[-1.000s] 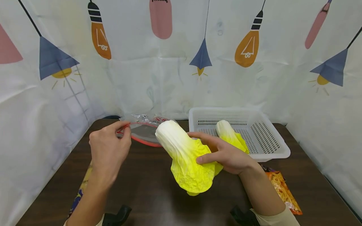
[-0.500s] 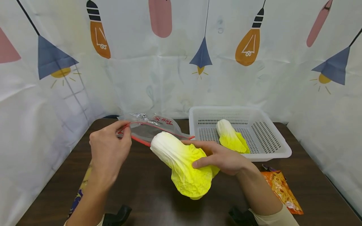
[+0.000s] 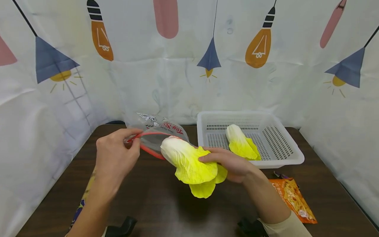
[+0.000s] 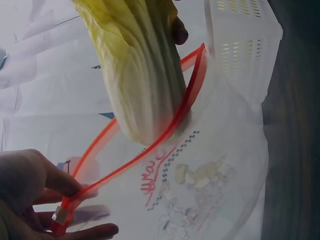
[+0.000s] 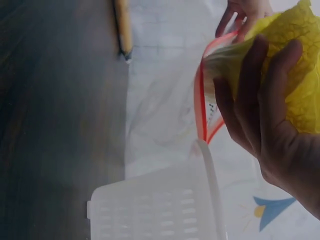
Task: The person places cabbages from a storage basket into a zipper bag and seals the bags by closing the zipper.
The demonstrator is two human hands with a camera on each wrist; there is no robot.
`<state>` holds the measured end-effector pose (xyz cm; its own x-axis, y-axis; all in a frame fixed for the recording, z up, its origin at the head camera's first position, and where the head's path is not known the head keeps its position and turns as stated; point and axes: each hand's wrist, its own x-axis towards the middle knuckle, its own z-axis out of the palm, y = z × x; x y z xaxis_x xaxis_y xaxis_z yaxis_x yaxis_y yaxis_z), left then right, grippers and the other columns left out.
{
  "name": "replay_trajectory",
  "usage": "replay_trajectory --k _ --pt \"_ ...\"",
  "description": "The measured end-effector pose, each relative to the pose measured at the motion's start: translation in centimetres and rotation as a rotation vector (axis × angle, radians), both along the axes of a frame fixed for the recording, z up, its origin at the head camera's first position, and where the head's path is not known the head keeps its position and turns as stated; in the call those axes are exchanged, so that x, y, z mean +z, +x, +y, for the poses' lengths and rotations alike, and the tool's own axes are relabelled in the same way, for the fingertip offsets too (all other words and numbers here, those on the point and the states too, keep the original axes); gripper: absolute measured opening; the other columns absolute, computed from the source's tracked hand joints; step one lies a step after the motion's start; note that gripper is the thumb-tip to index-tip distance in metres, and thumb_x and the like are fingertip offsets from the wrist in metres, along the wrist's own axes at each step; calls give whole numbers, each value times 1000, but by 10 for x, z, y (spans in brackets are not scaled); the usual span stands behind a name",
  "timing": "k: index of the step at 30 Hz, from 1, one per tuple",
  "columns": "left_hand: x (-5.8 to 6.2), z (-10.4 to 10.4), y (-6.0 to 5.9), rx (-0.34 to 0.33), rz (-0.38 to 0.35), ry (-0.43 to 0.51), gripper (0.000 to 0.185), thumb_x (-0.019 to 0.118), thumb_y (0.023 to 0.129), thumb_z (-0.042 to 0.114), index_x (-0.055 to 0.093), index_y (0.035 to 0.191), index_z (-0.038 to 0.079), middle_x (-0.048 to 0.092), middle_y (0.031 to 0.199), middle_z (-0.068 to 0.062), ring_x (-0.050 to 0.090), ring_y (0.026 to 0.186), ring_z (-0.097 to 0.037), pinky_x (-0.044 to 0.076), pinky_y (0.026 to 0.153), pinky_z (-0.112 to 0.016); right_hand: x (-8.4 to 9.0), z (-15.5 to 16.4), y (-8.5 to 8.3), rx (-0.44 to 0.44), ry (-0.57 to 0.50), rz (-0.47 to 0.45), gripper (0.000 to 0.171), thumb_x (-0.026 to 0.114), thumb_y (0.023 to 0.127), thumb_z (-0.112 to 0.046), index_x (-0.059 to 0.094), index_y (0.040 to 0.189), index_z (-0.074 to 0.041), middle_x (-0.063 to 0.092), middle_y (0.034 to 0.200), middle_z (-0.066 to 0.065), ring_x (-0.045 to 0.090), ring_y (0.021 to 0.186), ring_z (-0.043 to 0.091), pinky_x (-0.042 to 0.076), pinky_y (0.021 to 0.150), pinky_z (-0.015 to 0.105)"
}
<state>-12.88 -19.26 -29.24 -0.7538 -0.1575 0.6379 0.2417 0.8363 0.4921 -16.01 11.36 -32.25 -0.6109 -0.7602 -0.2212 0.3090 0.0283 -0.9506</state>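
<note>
My left hand [image 3: 118, 154] pinches one corner of a clear zip bag [image 3: 174, 129] by its red zip edge, close to a small slider in the left wrist view. The bag's mouth gapes, and printing shows on its side. My right hand [image 3: 231, 163] grips a toy napa cabbage [image 3: 192, 164] round its yellow leafy part, thumb on top. The cabbage's white stem end [image 4: 145, 110] points left and dips inside the red-rimmed mouth. In the right wrist view, curled fingers [image 5: 250, 95] wrap the leaves.
A white perforated basket [image 3: 284, 161] stands at the back right with a second toy cabbage [image 3: 241, 144] in it. An orange snack packet [image 3: 293, 199] lies on the dark table [image 3: 165, 210] at the right. Part of a yellow and blue packet [image 3: 84, 197] shows behind my left forearm.
My right hand has swung the cabbage's stem end down into the bag's mouth, and the leafy end has tilted. The bag's mouth has widened, with my left hand still pinching its corner.
</note>
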Motion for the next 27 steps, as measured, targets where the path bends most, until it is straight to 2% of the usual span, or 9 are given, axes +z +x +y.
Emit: replay_trajectory --k 5,11,15,19,23,27 --pt "1 -2 2 -32 -36 4 29 65 84 0 84 102 12 80 96 -12 73 69 -28 51 59 -27 -5 -4 -2 -30 -19 -19 37 50 106 -24 53 137 -4 72 107 3 71 94 16 60 87 32" --pt "0 0 2 -52 -61 -33 29 65 84 1 84 103 11 81 98 -13 73 72 -30 52 59 -34 -10 -11 -3 -63 -36 -37 34 51 106 -27 58 131 -4 72 108 2 69 97 17 58 87 30" --pt "1 -1 4 -63 -78 -37 29 66 84 1 84 104 11 80 100 -14 73 73 -31 52 58 -33 -14 -17 -3 -133 -34 -50 39 54 104 -26 57 135 -3 71 109 2 67 97 18 57 87 29" --pt "1 -1 6 -79 -90 -48 27 68 84 1 84 104 10 80 101 -16 72 74 -33 49 54 -28 -17 -25 -1 -207 -45 -89 48 59 103 -23 51 146 -5 69 114 2 66 100 18 57 89 28" --pt "1 -1 6 -97 -98 -64 25 69 84 1 83 103 9 80 99 -16 72 74 -32 47 52 -27 -18 -32 1 -272 -57 -106 52 60 102 -22 47 150 -7 66 118 4 65 102 19 57 89 28" --pt "2 0 6 -102 -117 -77 24 69 85 1 83 103 9 79 99 -17 70 69 -30 45 50 -27 -16 -39 2 -295 -71 -108 54 60 103 -23 45 151 -6 64 119 6 65 103 20 59 90 30"
